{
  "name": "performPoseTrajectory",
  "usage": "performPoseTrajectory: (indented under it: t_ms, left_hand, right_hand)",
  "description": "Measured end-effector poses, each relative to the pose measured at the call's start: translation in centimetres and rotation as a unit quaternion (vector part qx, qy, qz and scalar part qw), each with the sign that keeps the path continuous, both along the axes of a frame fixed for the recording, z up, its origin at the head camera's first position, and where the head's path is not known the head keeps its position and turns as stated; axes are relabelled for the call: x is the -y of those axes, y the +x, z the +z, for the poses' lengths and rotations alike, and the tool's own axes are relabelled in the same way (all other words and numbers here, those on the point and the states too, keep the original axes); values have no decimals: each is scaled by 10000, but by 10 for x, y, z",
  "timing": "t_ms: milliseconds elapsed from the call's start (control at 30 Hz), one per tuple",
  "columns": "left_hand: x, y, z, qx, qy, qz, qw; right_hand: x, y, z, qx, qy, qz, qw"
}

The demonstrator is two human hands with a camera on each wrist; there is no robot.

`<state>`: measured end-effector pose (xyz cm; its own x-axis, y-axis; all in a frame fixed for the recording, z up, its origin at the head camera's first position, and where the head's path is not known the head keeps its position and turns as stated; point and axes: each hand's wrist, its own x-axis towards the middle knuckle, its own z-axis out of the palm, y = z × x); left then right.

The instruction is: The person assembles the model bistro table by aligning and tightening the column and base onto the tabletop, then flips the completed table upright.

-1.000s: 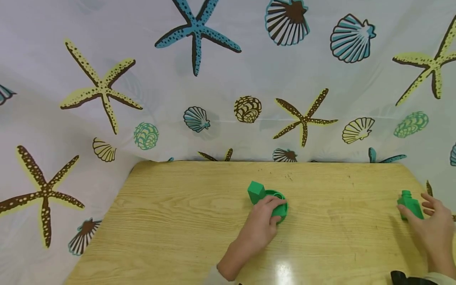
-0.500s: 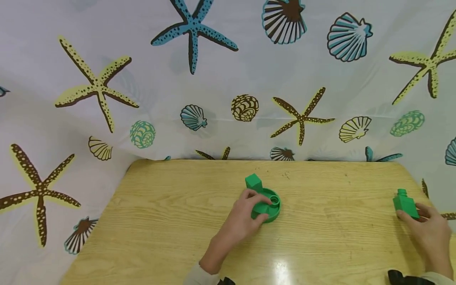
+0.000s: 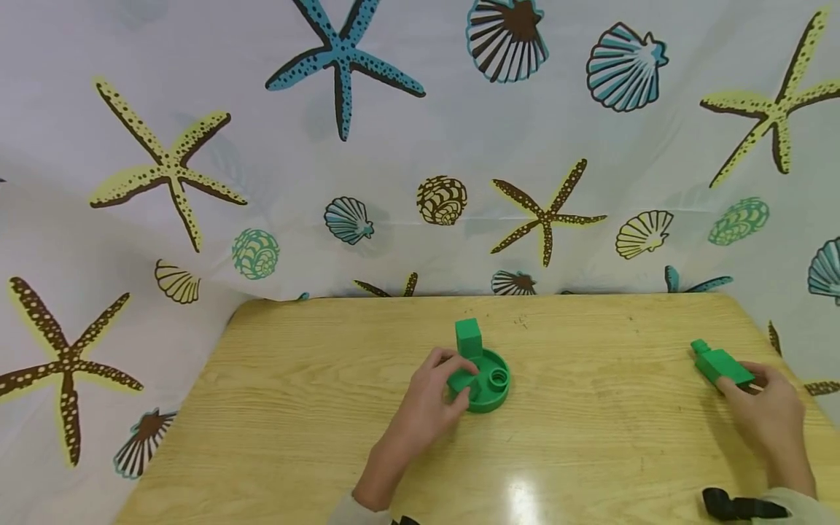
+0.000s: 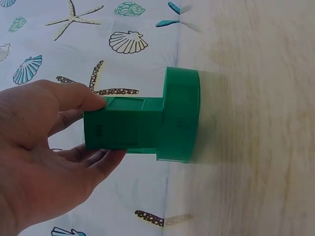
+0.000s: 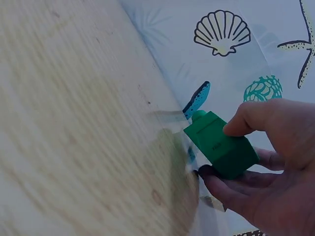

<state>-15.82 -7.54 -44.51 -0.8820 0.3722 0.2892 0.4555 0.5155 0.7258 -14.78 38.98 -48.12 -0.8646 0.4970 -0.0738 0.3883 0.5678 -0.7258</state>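
Note:
A round green base (image 3: 491, 402) stands on the wooden table, with a threaded round socket (image 3: 499, 378) on its right side. Two green blocks rise from it: a rear block (image 3: 469, 338) and a left block (image 4: 123, 129). My left hand (image 3: 429, 397) grips that left block between thumb and fingers, as the left wrist view shows from the side. Over the table's right part, my right hand (image 3: 768, 412) holds a green block with a threaded neck (image 3: 722, 367). It is tilted, its neck pointing up and left towards the back. My right thumb (image 5: 241, 123) presses its side.
The wooden table (image 3: 328, 408) reaches back to a white curtain (image 3: 394, 160) printed with starfish and shells. The curtain also hangs along the left and right sides. A black strap (image 3: 741, 504) sits at my right wrist.
My left hand has moved left with the block it grips, and the round base has turned clockwise. My right hand has moved left, tilting the necked block from upright.

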Motion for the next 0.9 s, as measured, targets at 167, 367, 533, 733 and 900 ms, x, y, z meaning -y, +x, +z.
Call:
performPoseTrajectory:
  t_ms: [167, 367, 533, 733, 900]
  left_hand:
    - [2, 1, -3, -70, 233, 29, 9997]
    - [3, 0, -8, -265, 280, -23, 9993]
    - [5, -4, -14, -260, 369, -61, 9990]
    - [8, -6, -17, -212, 576, 39, 9981]
    - [7, -9, -19, -230, 684, 63, 9974]
  right_hand:
    - [2, 0, 3, -557, -413, 819, 9942]
    - [4, 1, 1, -1488, -1901, 1277, 9620]
    - [6, 2, 2, -1681, -1693, 1372, 9614]
    - [9, 3, 9, -1806, -1248, 1591, 9625]
    - [16, 1, 15, -2074, -891, 1673, 9597]
